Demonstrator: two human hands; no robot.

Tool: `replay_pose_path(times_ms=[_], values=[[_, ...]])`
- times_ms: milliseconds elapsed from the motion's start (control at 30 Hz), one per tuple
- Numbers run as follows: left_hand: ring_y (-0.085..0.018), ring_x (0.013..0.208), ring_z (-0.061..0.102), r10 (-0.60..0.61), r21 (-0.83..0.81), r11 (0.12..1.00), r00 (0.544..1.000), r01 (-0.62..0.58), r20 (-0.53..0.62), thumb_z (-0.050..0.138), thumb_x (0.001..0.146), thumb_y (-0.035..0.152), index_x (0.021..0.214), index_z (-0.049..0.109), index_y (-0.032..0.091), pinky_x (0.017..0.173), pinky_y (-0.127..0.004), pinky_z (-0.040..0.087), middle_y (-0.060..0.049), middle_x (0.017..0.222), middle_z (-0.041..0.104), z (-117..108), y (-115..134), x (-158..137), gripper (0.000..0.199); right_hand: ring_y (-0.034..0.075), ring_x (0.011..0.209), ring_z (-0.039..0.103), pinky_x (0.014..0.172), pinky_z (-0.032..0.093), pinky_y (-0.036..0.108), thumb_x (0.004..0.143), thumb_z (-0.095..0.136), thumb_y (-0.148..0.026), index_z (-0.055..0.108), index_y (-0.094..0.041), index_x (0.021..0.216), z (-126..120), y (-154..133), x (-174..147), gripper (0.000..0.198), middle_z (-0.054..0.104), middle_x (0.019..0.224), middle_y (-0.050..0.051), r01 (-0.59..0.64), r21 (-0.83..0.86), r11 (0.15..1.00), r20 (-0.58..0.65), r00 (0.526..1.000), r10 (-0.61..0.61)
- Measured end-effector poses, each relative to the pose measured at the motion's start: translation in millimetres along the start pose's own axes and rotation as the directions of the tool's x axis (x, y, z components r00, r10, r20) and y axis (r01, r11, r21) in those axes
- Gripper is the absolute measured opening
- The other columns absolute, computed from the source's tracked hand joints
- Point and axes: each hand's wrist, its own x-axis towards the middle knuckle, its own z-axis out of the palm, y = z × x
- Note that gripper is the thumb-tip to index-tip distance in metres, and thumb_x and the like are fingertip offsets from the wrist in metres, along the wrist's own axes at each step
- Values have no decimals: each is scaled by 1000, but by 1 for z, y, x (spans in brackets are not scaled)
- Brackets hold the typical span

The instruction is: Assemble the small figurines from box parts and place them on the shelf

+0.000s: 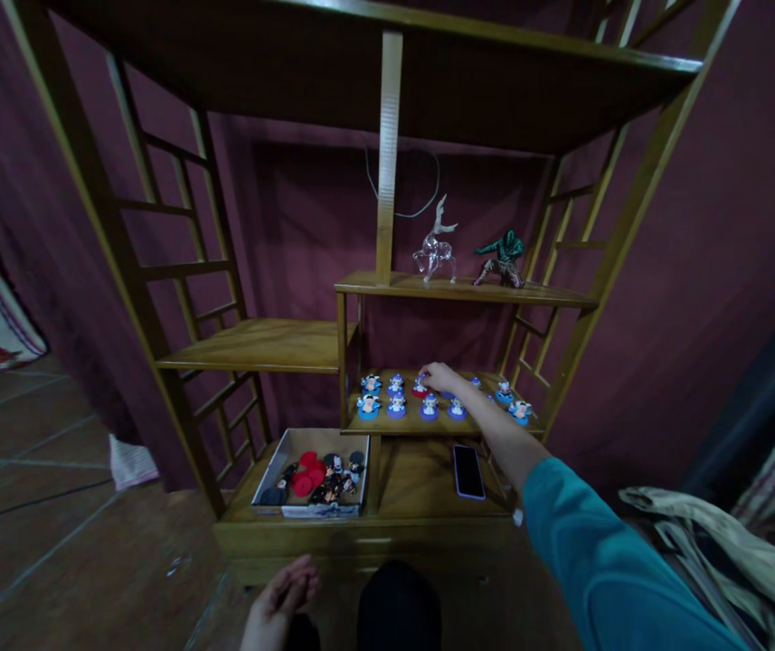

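Observation:
My right hand [439, 376] reaches onto the small lower shelf, its fingers closed at the top of a small figurine with a red round base [420, 390]. Around it stand several similar figurines: white-and-purple ones on purple bases [429, 407], and others on blue bases, such as one at the left end [368, 407] and one at the right end [520, 412]. My forearm hides part of the back row. Down near my knees, my left hand [287, 589] hangs apart from everything, fingers loosely curled, and I see nothing in it.
Below on the left, a shallow cardboard box [326, 513] holds red and dark round bases and small figurines. A phone [469, 472] lies to its right. Above stand a clear deer figure [437, 249] and a green-clad figure [504, 258]. A wooden upright [389, 163] rises at mid-frame.

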Motion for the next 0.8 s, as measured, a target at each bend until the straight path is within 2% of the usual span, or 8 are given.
replay_pose_path(times_ms=[167, 333, 433, 533, 633, 800], values=[[-21, 73, 63, 27, 56, 998, 1000, -27, 7, 76, 47, 36, 81, 67, 15, 69, -27, 50, -7, 79, 69, 0, 2, -2, 41, 15, 82, 62, 70, 42, 18, 70, 57, -21, 65, -19, 94, 1, -4, -1, 25, 68, 89, 5, -10, -7, 1000, -10, 1000, 10], [-22, 75, 63, 41, 99, 994, 999, -42, 9, 75, 47, 40, 82, 66, 15, 72, -29, 50, -6, 81, 69, -6, -5, 4, 44, 17, 96, 58, 81, 41, 21, 73, 55, -23, 61, -20, 105, -16, -7, -10, 33, 65, 103, 6, 17, -6, 1000, -62, 998, -18], [-21, 75, 63, 54, 112, 992, 998, -56, 26, 74, 48, 39, 84, 65, 15, 72, -30, 50, -6, 82, 69, -10, -8, 8, 44, 16, 96, 58, 81, 41, 21, 77, 50, -26, 59, -22, 107, -25, -6, -23, 32, 64, 105, 4, 74, 19, 997, -92, 993, -72], [-20, 74, 63, 80, 127, 988, 996, -85, 40, 73, 50, 37, 84, 65, 15, 71, -29, 51, -5, 81, 69, -12, -10, 10, 41, 15, 85, 60, 75, 43, 21, 76, 52, -31, 62, -21, 101, -26, -5, -39, 29, 67, 96, 2, 176, 80, 981, -20, 984, -175], [-20, 74, 63, 93, 126, 987, 995, -98, 45, 72, 52, 36, 84, 65, 15, 71, -28, 51, -5, 80, 69, -13, -11, 10, 39, 15, 81, 61, 70, 43, 21, 73, 56, -34, 62, -21, 102, -21, -5, -51, 32, 68, 92, 1, 199, 101, 975, 83, 975, -208], [-21, 76, 63, 113, 161, 980, 992, -120, 52, 71, 54, 37, 86, 64, 15, 72, -30, 51, -6, 83, 69, -12, -13, 10, 40, 18, 87, 60, 72, 42, 23, 65, 61, -26, 63, -25, 100, -10, -11, -55, 35, 66, 97, 2, 212, -63, 975, 145, 969, -201]])
